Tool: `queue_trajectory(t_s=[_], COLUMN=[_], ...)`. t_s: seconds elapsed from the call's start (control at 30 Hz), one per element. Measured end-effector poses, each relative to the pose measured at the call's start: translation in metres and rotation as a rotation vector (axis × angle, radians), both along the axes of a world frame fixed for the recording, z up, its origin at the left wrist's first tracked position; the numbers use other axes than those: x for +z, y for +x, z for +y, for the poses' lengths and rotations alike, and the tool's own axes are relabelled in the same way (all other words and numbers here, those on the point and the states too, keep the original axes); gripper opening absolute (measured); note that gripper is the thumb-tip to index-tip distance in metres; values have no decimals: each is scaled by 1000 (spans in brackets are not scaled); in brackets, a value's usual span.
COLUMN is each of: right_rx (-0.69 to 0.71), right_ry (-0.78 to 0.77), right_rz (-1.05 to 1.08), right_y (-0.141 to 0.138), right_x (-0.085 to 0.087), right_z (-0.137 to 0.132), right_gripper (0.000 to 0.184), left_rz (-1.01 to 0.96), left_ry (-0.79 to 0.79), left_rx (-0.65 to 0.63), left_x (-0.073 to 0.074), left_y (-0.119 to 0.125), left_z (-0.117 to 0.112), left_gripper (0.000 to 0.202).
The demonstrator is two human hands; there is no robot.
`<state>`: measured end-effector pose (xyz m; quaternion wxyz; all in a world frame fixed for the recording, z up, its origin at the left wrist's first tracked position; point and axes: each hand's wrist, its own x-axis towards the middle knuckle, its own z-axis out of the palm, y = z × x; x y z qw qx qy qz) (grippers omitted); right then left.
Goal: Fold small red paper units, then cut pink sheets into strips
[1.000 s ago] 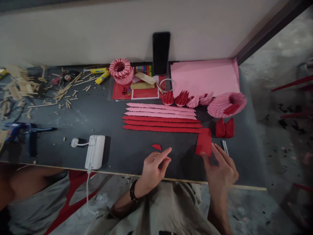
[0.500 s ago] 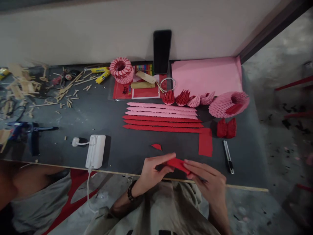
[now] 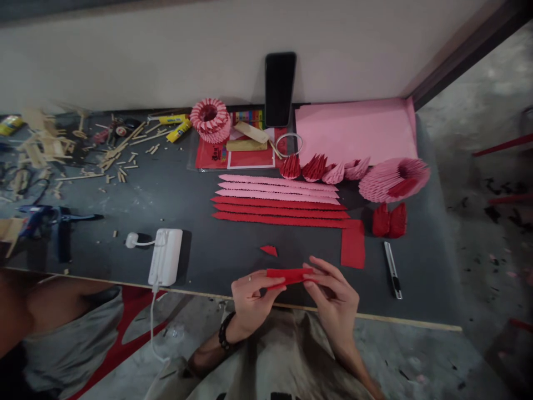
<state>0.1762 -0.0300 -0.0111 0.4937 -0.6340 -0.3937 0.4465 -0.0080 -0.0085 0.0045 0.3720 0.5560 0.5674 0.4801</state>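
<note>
A narrow red paper strip (image 3: 288,274) is pinched in the grip of left hand (image 3: 249,295) and right hand (image 3: 334,297); it could be creased crooked by uneven pressure.

- I see a small red paper piece (image 3: 288,275): a narrow, flat strip that seems doubled over lengthwise (the crease itself is too small for me to make out).
- It sits level, its long side running left to right, just above the near edge of the table (image 3: 200,261).
- My left hand (image 3: 250,294) pinches its left end and my right hand (image 3: 333,297) its right end.
</note>
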Motion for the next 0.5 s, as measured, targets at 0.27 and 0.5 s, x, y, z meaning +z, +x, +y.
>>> queue_trajectory(t_s=[0.27, 0.5], right_rx=[-173, -253], right_ry=[-144, -90], right_rz=[415, 350], right_y=[-26, -30], right_x=[-7, -12], right_z=[4, 6], right_gripper=[19, 26], left_rz=[-28, -162], left_ry=[-58, -188], left_rx=[136, 158], left_x=[-2, -1], left_y=[12, 12], left_z=[-1, -2], left_gripper=[4, 14])
